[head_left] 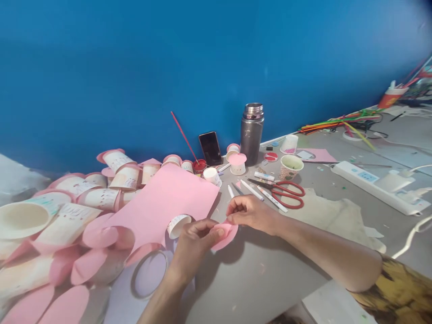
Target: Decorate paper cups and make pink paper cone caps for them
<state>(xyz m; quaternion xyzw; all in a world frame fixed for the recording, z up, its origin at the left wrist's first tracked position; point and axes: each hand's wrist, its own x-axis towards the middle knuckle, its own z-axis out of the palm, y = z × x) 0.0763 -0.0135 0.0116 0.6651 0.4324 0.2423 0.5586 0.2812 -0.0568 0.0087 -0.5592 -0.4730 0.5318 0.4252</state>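
Observation:
Between my two hands is a small round piece of pink paper (pixel 221 243), held just above the grey table. My left hand (pixel 197 243) pinches it from the left, thumb on top. At its upper right edge, the fingertips of my right hand (pixel 251 213) are closed on the same paper. Part of the paper looks folded or doubled, though the fingers hide some of it. A white paper cup (pixel 178 226) with markings lies just behind my left hand, beside a large pink sheet (pixel 175 191) with curved cut-outs.
Paper cups with pink discs (pixel 101 198) pile up on the left, near a tape roll (pixel 134 281). Red-handled scissors (pixel 288 195), markers (pixel 272 199) and a patterned cup (pixel 290 168) lie beyond my right hand. A steel flask (pixel 252 139), a phone (pixel 210 148) and a power strip (pixel 378 186) stand farther off.

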